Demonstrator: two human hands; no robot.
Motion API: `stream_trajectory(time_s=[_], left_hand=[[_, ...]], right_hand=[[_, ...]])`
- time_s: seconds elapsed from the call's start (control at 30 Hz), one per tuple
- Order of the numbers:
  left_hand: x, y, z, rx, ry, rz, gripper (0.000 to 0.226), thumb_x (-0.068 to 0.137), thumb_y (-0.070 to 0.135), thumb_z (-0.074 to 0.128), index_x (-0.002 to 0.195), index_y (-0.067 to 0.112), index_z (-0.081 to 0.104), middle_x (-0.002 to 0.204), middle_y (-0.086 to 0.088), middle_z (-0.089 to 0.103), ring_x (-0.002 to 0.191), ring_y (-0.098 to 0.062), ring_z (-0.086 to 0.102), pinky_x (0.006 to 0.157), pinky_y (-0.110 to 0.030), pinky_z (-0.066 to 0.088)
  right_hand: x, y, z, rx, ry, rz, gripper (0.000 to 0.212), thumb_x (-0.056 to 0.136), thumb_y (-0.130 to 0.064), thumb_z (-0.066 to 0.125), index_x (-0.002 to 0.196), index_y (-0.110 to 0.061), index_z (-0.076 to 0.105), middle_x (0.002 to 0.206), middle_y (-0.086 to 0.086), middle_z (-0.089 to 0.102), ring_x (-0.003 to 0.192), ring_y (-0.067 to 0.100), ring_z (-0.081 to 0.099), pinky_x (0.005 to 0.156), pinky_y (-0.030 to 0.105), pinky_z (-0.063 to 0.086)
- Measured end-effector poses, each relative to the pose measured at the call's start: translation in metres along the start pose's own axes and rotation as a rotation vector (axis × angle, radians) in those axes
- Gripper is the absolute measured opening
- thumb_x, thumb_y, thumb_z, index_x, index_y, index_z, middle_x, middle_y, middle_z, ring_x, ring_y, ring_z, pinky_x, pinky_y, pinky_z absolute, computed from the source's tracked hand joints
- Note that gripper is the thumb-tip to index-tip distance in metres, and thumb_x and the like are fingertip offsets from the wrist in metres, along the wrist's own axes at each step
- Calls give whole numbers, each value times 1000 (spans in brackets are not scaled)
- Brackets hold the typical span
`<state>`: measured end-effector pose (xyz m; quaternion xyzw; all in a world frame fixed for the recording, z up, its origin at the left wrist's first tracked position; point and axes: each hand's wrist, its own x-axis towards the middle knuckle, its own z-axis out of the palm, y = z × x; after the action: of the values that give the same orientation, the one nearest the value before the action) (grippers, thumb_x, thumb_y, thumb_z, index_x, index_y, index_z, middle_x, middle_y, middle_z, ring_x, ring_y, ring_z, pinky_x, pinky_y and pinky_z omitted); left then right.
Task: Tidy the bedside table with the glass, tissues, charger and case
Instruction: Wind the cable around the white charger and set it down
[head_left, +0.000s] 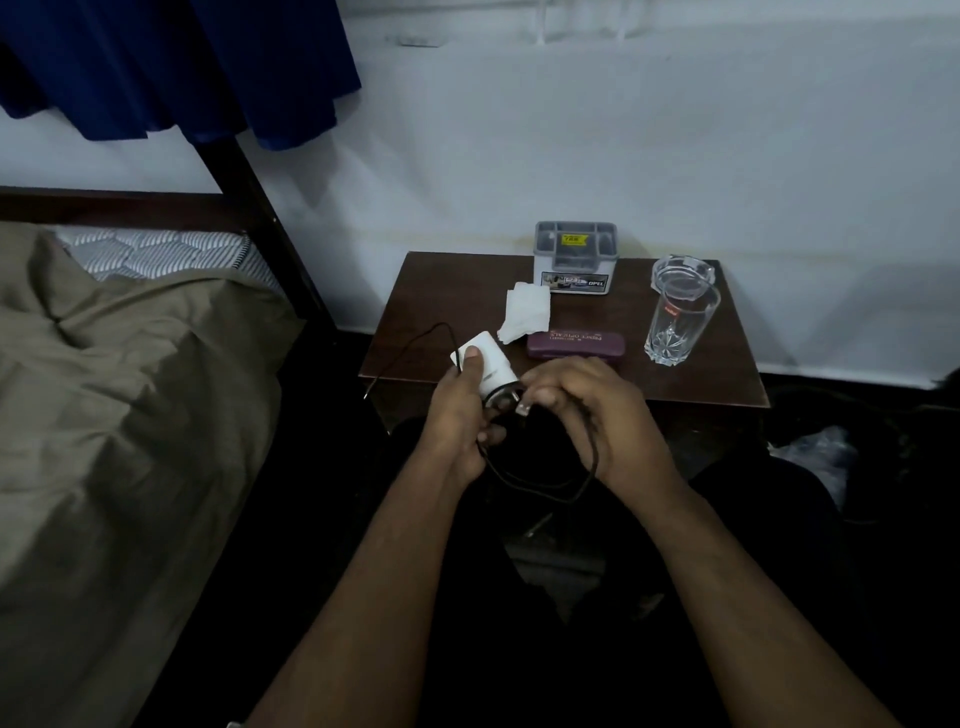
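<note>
Closest in, both hands are working just over the front edge of the bedside table (415, 291). The left hand (460, 415) is wrapped around the white charger (491, 366) brick, thumb pressed on top. The right hand (597, 415) is curled closed right beside it, pinching the black cable (540, 491), which droops in a loop below both wrists; another bit arcs out left of the brick. On the table, the purple case (576, 344) lies flat near the front, with the crumpled tissues (525, 310) just behind it to the left. The glass (678, 325) stands upright on the right, a clear ashtray (683, 270) right behind it. A grey organiser box (575, 257) sits against the wall. Bed (104, 389) is off to the left.
</note>
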<state>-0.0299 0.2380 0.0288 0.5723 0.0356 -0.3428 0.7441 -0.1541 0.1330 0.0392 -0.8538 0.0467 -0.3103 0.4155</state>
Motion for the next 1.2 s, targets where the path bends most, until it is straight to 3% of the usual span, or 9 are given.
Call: stream_trajectory(time_s=[0.1, 0.23, 0.37, 0.63, 0.73, 0.87, 1.0, 1.1, 1.2], left_hand=[[7, 4, -6, -35, 36, 21, 33, 107, 45, 44, 105, 14, 54, 57, 1, 62, 36, -3, 47, 30, -10, 22], [10, 8, -8, 4, 119, 95, 29, 106, 46, 44, 110, 18, 54, 73, -2, 61, 41, -2, 46, 32, -12, 23], [6, 7, -8, 128, 146, 167, 30, 104, 49, 47, 119, 25, 56, 92, -5, 70, 45, -2, 52, 36, -15, 29], [2, 2, -8, 215, -50, 201, 22, 89, 50, 66, 103, 34, 71, 88, 1, 78, 74, -26, 65, 60, -32, 40], [-1, 1, -8, 258, -165, 159, 27, 87, 54, 67, 106, 36, 72, 83, 2, 75, 54, -14, 60, 43, -18, 31], [-2, 0, -7, 303, -190, 127, 33, 93, 51, 64, 114, 27, 70, 79, 2, 71, 50, -10, 53, 39, -15, 25], [-3, 2, -2, 218, -202, 34, 46, 100, 53, 51, 118, 14, 66, 72, -2, 67, 44, -7, 41, 36, -14, 23], [-5, 2, 1, 187, -232, -7, 52, 101, 58, 46, 118, 14, 67, 72, -4, 67, 42, -5, 38, 35, -14, 22], [-4, 1, 1, 152, -232, -31, 54, 101, 60, 46, 112, 12, 67, 71, -5, 65, 39, -4, 38, 34, -13, 21]], right_hand=[[2, 0, -15, 240, 80, 173, 30, 108, -31, 48, 94, -16, 70, 104, -3, 76, 100, 9, 70, 90, 25, 53], [1, 15, -26, 140, -94, 368, 19, 105, -24, 56, 96, -12, 67, 75, -10, 66, 67, 2, 61, 70, 17, 47], [1, 20, -25, 262, -127, 556, 13, 100, -4, 61, 99, -14, 70, 80, -1, 69, 69, 1, 65, 68, 17, 49], [11, 2, -22, 413, -35, 460, 10, 98, -11, 67, 93, -15, 59, 76, 11, 73, 58, 19, 71, 53, 16, 47], [7, 0, -20, 527, -60, 460, 8, 99, -7, 64, 101, -14, 67, 88, 7, 78, 74, 16, 75, 61, 18, 50], [6, -2, -26, 850, -39, 540, 36, 101, 4, 44, 106, -14, 75, 106, 12, 78, 99, 21, 76, 79, 22, 59], [10, -2, -38, 1219, 150, 699, 29, 102, -21, 42, 94, -15, 69, 89, 9, 72, 55, 8, 59, 44, 18, 46], [10, 5, -37, 1034, 214, 706, 17, 106, -30, 50, 98, -18, 60, 77, 6, 67, 40, 2, 33, 33, 13, 23], [9, 9, -29, 696, 144, 591, 17, 105, -24, 54, 113, -18, 69, 82, 11, 74, 40, 2, 31, 36, 14, 23]])
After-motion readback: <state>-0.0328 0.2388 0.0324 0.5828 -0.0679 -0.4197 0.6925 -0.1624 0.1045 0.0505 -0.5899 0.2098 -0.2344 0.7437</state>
